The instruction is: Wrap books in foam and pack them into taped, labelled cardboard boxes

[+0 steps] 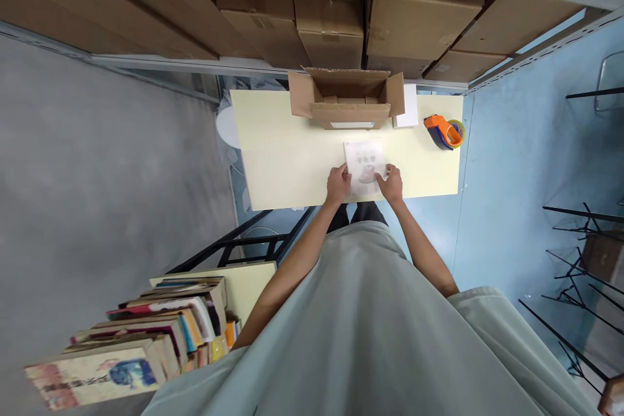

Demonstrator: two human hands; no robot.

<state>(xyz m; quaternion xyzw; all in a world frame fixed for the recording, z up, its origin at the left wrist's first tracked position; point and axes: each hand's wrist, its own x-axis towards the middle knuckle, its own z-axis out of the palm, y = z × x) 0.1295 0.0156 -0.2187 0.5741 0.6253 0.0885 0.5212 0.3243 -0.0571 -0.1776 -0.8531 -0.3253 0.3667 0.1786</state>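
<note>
I have the white printed book (364, 168) at the near edge of the cream worktop (283, 162). At its 9 o'clock edge, the fingers of my left hand (338, 183) are grasping it; at 3 o'clock, the thumb of my right hand (392, 185) rests on the cover, though I cannot tell whether the other fingers grip. Near the book at 12 o'clock, I see an open cardboard box (348, 116), with a white rectangular item (409, 106) at 1 and an orange-and-blue tape dispenser (441, 130) at 2.
</note>
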